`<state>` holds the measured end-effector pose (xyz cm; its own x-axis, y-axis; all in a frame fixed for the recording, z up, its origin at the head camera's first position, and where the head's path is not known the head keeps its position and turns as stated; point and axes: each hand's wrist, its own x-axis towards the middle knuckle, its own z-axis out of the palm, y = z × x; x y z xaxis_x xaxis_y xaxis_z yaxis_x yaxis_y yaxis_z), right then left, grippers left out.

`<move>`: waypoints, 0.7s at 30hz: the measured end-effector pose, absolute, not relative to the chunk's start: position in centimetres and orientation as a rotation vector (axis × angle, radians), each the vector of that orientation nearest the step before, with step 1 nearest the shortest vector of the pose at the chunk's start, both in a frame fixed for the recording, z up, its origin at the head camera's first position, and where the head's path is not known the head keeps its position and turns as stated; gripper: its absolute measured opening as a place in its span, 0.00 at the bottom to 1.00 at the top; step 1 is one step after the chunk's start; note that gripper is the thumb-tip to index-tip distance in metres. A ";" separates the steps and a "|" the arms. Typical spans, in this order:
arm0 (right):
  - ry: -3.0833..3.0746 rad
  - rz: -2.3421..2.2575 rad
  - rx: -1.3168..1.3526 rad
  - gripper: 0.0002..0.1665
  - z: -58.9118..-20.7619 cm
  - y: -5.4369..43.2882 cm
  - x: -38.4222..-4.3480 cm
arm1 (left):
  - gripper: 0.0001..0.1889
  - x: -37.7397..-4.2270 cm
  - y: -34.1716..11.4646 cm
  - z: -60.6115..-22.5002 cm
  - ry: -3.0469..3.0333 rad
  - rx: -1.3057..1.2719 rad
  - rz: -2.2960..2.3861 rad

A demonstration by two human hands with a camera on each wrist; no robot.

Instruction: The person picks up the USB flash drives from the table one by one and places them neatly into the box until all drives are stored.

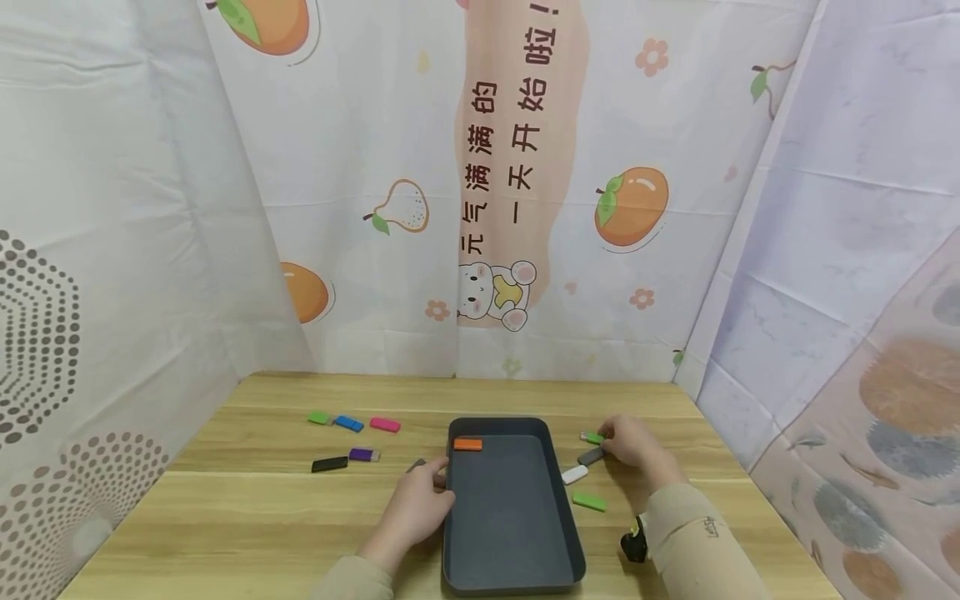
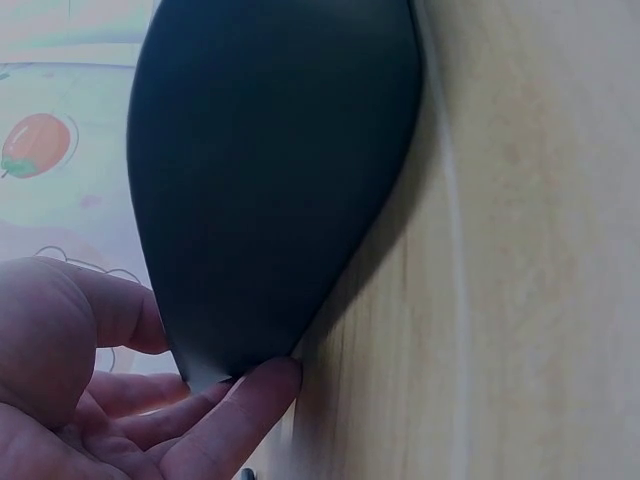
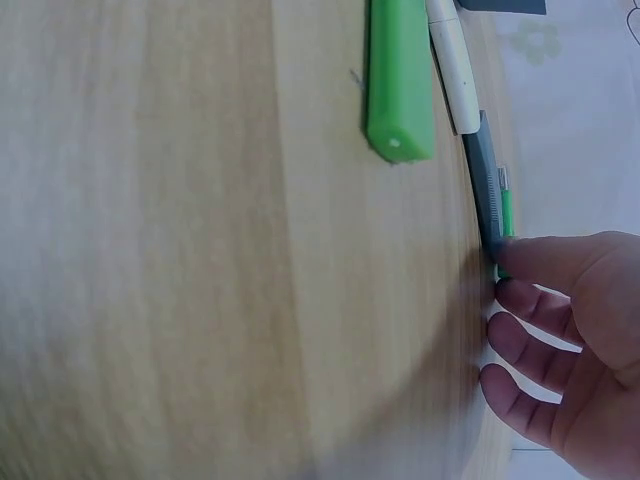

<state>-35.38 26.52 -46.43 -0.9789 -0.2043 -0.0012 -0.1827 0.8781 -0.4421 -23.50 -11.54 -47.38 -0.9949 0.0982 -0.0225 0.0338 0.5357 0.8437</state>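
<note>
A dark grey tray (image 1: pixel 513 517) lies on the table, and an orange USB stick (image 1: pixel 468 445) rests inside near its far left corner. My left hand (image 1: pixel 420 500) holds the tray's left side; in the left wrist view its fingers lie against the dark outer wall (image 2: pixel 270 180). To the tray's right, my right hand (image 1: pixel 633 442) pinches the end of a green USB stick (image 1: pixel 592 437) with a metal plug. Close beside those fingertips is a dark grey USB stick (image 3: pixel 482 180). A white stick (image 1: pixel 575 474) and another green stick (image 3: pixel 398 90) lie nearer.
Left of the tray are a green stick (image 1: pixel 318 417), a blue one (image 1: pixel 348 423), a pink one (image 1: pixel 386 424), a purple one (image 1: pixel 363 455) and a black one (image 1: pixel 330 464). A grey piece (image 1: pixel 416 464) shows beside my left hand. Patterned curtains (image 1: pixel 375 275) stand behind the table.
</note>
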 end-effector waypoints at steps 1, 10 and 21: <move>3.000 -0.695 -0.314 0.04 -46.4 26.5 -35.4 | 0.30 -23.5 -11.6 -47.4 2.692 0.115 1.478; 3.010 -0.699 -0.309 0.04 -46.4 26.7 -35.3 | 0.30 -23.6 -11.7 -47.6 2.683 0.113 1.484; 2.985 -0.780 -0.236 0.06 -45.9 27.5 -35.4 | 0.30 -23.6 -11.7 -47.6 2.688 0.133 1.489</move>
<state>-35.38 27.45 -45.94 -0.9873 -0.1590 -0.0071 -0.1352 0.8615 -0.4895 -23.58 -11.71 -47.59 -0.9941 0.1071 -0.0158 0.0435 0.5282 0.8480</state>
